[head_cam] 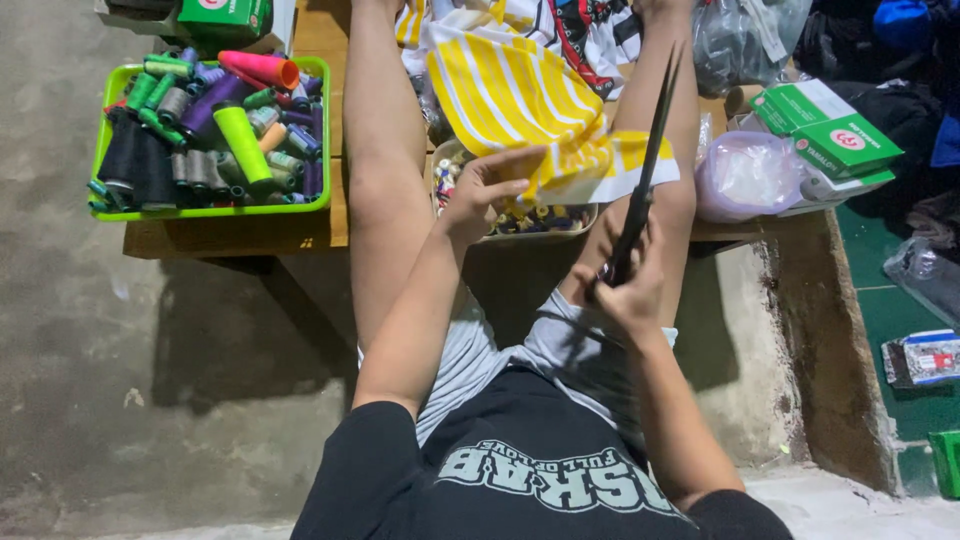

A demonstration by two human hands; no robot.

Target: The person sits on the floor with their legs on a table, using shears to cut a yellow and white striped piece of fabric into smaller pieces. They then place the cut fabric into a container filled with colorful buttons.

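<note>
Hands — two: left hand (487, 190) pinches one yellow-striped cloth (520, 100), right hand (625, 275) grips one pair of scissors (648, 160).

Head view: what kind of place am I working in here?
Likely a small home sewing or tailoring workspace: a green tray of thread spools, scissors in the right hand, striped fabric in the left hand.

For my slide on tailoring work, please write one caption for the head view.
Left hand holds yellow-striped fabric while right hand grips long scissors, beside a green tray of thread spools.
</note>
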